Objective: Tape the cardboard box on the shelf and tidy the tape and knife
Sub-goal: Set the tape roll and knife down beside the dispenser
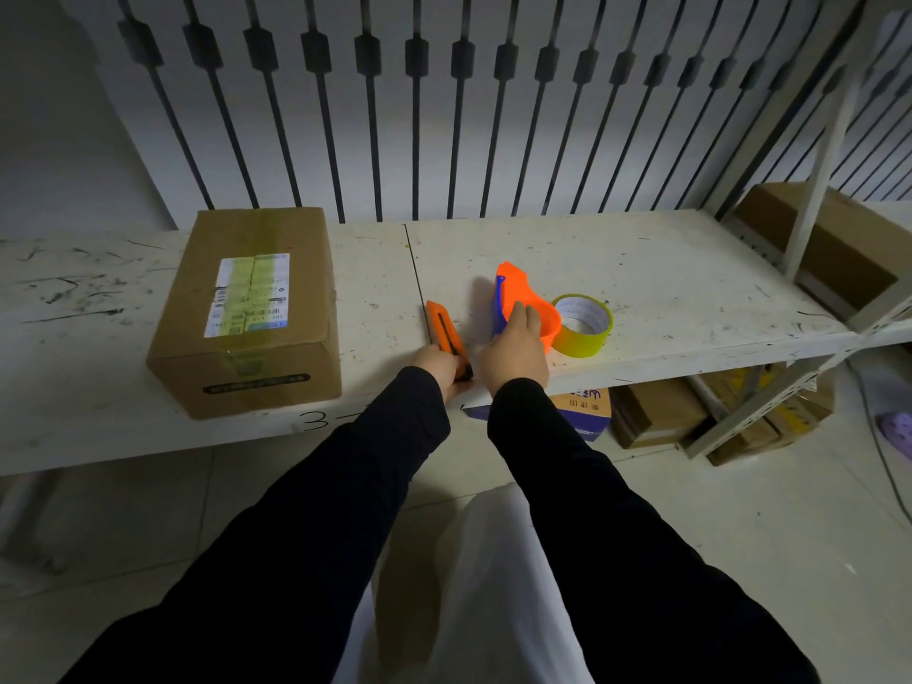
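A closed cardboard box (247,308) with a white label and a strip of yellowish tape along its top stands on the left of the white shelf (666,269). An orange utility knife (444,338) lies on the shelf near the front edge, and my left hand (437,365) grips its near end. My right hand (515,348) rests on an orange and blue tape dispenser (518,301), fingers curled over it. A roll of yellowish tape (585,325) stands right beside the dispenser, touching it.
Dark vertical bars (459,116) run along the wall behind the shelf. A white upright post (824,140) rises at the right, with another cardboard box (839,249) behind it. More boxes (656,412) sit on the floor under the shelf.
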The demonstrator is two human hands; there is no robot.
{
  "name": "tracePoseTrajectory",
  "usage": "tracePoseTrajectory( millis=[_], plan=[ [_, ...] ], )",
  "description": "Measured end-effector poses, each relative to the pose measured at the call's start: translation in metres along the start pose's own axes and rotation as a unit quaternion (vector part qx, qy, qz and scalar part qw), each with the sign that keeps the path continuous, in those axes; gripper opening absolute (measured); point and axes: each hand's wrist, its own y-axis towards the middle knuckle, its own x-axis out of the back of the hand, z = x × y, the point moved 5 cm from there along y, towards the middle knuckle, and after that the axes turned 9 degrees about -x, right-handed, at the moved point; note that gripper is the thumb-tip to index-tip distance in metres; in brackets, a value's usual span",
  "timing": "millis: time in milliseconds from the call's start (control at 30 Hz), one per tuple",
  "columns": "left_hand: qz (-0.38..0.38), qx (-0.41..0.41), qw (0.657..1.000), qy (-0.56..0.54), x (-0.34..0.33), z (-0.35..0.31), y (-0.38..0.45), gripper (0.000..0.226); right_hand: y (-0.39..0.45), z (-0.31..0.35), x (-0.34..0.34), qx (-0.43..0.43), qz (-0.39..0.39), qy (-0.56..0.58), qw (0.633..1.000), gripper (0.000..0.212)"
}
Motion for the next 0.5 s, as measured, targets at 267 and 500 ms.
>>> tracePoseTrajectory(
  millis=[267, 500],
  plan=[
    [-0.007, -0.037, 0.998, 0.052, -0.007, 0.008, 0.017, 0.041, 0.008, -0.002, -0.013, 0.015, 0.026, -0.007, 1.0, 0.034],
    [-0.057, -0.107, 0.951, 0.285, 0.0, 0.004, 0.016, 0.009, 0.007, -0.002, -0.013, 0.039, 0.024, 0.032, 0.998, 0.032]
  ],
)
